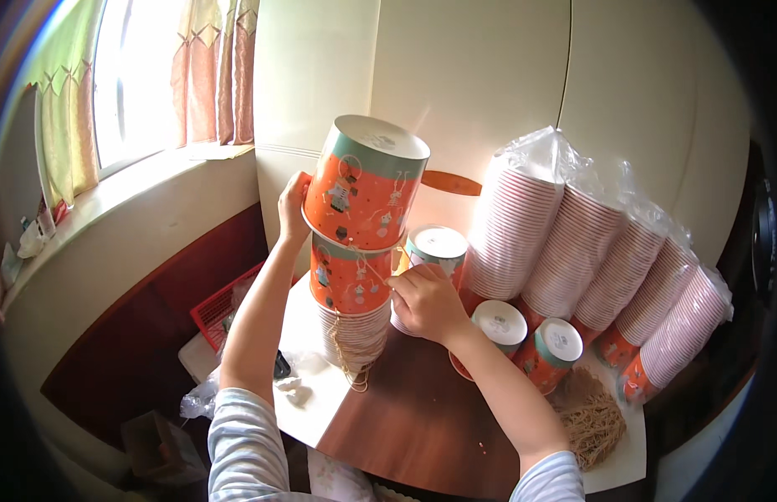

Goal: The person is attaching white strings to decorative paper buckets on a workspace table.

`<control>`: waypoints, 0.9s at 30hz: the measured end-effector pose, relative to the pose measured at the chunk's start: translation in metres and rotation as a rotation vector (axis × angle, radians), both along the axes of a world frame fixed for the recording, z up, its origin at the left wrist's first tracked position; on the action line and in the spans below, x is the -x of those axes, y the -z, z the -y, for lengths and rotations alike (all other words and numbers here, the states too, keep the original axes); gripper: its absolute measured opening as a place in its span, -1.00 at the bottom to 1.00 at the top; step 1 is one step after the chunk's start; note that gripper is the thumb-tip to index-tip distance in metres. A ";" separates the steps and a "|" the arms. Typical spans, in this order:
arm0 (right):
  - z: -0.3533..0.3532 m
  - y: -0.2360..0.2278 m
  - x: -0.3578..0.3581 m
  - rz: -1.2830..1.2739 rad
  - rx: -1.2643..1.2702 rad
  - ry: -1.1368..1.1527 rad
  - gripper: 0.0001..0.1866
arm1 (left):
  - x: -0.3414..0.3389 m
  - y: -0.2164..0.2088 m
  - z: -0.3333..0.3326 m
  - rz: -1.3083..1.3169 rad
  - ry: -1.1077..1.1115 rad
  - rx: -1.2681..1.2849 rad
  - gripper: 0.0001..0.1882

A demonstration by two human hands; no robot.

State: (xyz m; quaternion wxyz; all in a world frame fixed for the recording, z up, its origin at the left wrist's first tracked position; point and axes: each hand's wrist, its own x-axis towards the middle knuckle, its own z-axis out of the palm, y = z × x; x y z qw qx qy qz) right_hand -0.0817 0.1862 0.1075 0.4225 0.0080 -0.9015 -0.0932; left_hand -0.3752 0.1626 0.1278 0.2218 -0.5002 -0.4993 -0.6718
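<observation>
My left hand [295, 205] grips the side of an upside-down orange paper bucket [359, 192] with a green band and cartoon print. The bucket is tilted a little, its lower rim at the top of a stack of nested paper buckets [336, 280]. My right hand [430, 303] is pinched on a thin cord just right of that stack. Loops of tan cord [348, 347] hang down the front of the stack. Behind my right hand stands another upturned bucket [439, 243], partly hidden.
At right stand tall stacks of buckets in clear plastic [518, 226]. Two shorter upturned buckets [500, 325] [560, 341] stand before them, beside a heap of tan cords [593, 428]. The brown and white table [405, 418] spreads below. A red basket [211, 316] is at left.
</observation>
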 end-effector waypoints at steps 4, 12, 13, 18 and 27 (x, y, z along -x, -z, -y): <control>-0.012 0.015 0.016 -0.005 0.120 0.027 -0.84 | 0.013 0.025 -0.011 0.013 0.106 0.006 -0.88; -0.031 0.049 0.016 0.049 0.209 0.099 -0.86 | 0.006 0.078 0.004 -0.011 0.209 0.198 -0.80; -0.033 0.053 0.014 0.049 0.214 0.098 -0.86 | 0.008 0.084 0.008 0.021 0.226 0.262 -0.79; -0.039 0.067 0.012 0.049 0.279 0.115 -0.84 | 0.016 0.108 0.028 0.368 0.429 0.437 -0.66; -0.029 0.062 0.024 0.023 0.608 0.081 -0.60 | -0.036 0.109 0.044 0.281 0.774 0.290 0.05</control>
